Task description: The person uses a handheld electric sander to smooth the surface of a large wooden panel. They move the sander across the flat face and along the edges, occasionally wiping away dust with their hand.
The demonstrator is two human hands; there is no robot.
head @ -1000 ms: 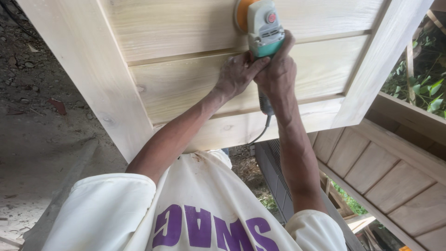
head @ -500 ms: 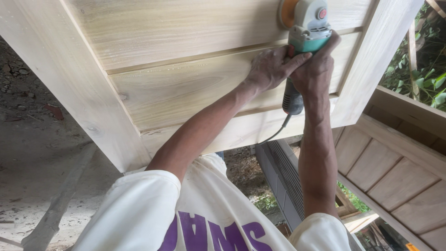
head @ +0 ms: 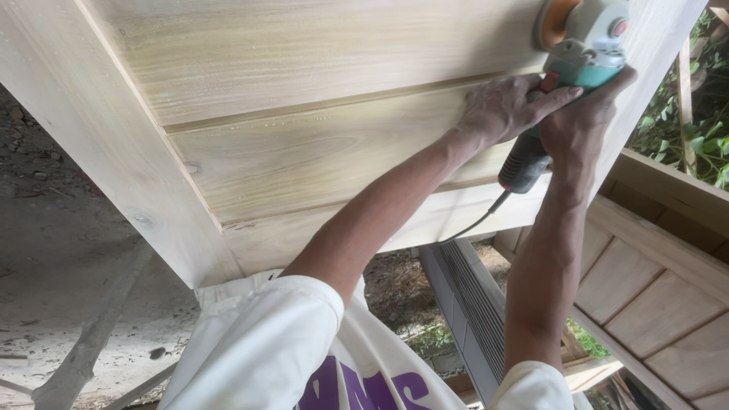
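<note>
Power sander (head: 585, 45), teal and grey with an orange disc (head: 554, 21), at the upper right of the frame, pressed against a pale wooden door (head: 304, 152). Right hand (head: 581, 121) wraps the body, fingers closed around it; left hand (head: 509, 106) steadies it, fingers curled on the casing. Black cord (head: 474, 224) hangs below. The panels look smooth and dust-pale, so sanding seems well advanced; unsanded remainder cannot be judged. Lower left: concrete floor (head: 68, 288). Right: a second panelled door (head: 653, 296), foliage (head: 699, 129).

Dusty concrete floor (head: 68, 304), green foliage (head: 702, 137), daylight.
</note>
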